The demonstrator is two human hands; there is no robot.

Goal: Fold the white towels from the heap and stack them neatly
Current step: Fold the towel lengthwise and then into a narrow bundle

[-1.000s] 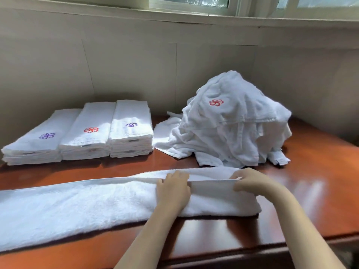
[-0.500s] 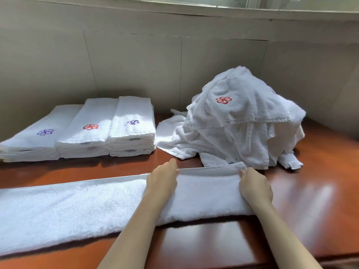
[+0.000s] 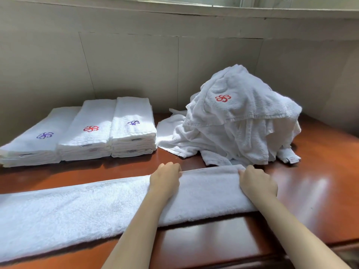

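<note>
head view: a long towel lies folded lengthwise across the lower frame. left hand and right hand curl their fingers over its far edge, gripping it. heap sits centre right, folded stacks centre left.

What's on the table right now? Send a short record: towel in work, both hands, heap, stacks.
towel in work: long towel, folded lengthwise into a strip, lying across the near side of the table
left hand: fingers curled over the strip's far edge
right hand: fingers curled over the far edge at the strip's right end
heap: unfolded, behind the right hand, red emblem on top
stacks: three side by side, back left; top emblems purple, red, purple
</note>
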